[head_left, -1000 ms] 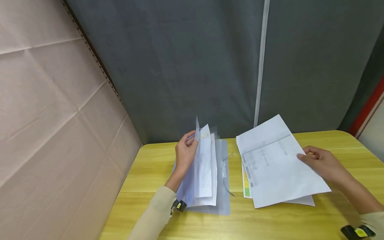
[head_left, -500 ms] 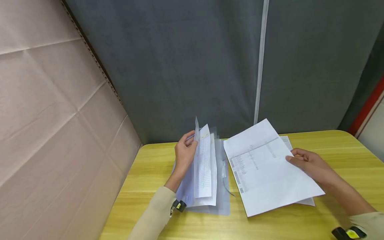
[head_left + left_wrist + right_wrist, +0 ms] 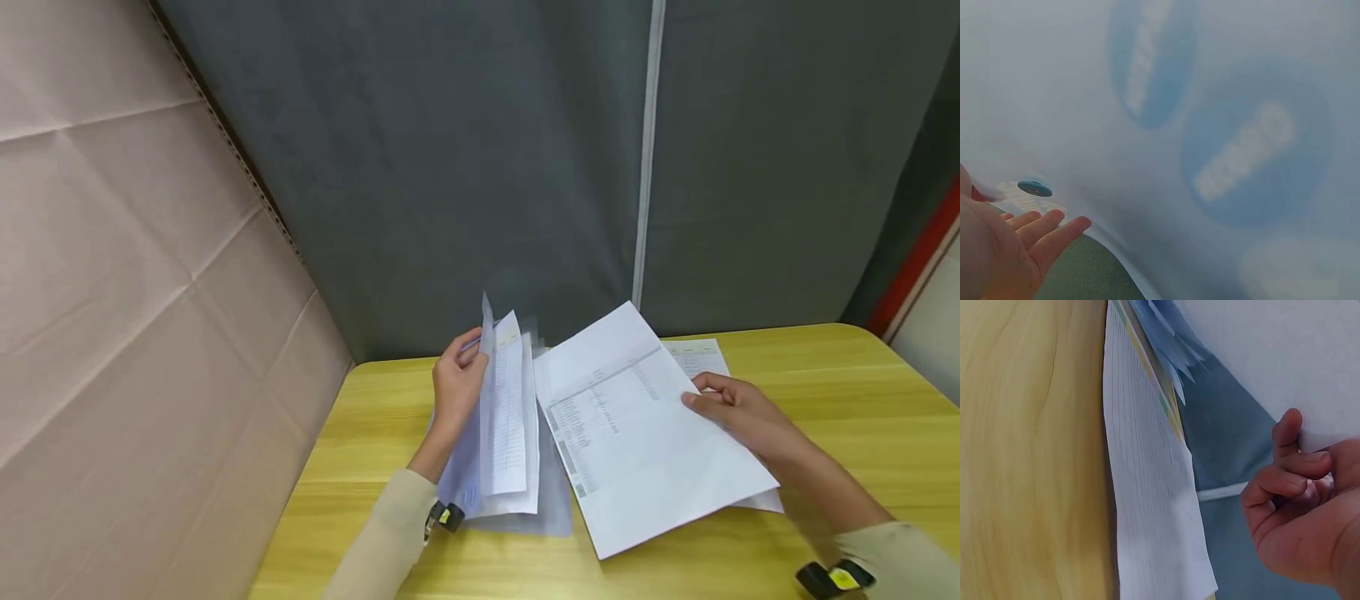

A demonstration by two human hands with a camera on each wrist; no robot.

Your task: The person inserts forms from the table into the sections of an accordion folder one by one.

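Right hand: fingers curled, thumb on top, pinching the right edge of a printed sheet. The sheet is lifted off the worktop and tilted, its left edge reaching toward the left hand. The right wrist view confirms the pinch: fingertips against the white paper's edge.

Under the right hand and the raised sheet: more loose sheets lying flat on the worktop, one with a lined table and a coloured margin, seen close in the right wrist view.

Left hand: grips the raised front flap of a translucent blue folder, holding it open and upright. White pages stand inside, just right of the hand. In the left wrist view the fingers lie fairly straight beside the blurred blue cover; a small round button is just above them.

Beyond both hands: grey fabric backdrop. Left of the left hand: cardboard wall.
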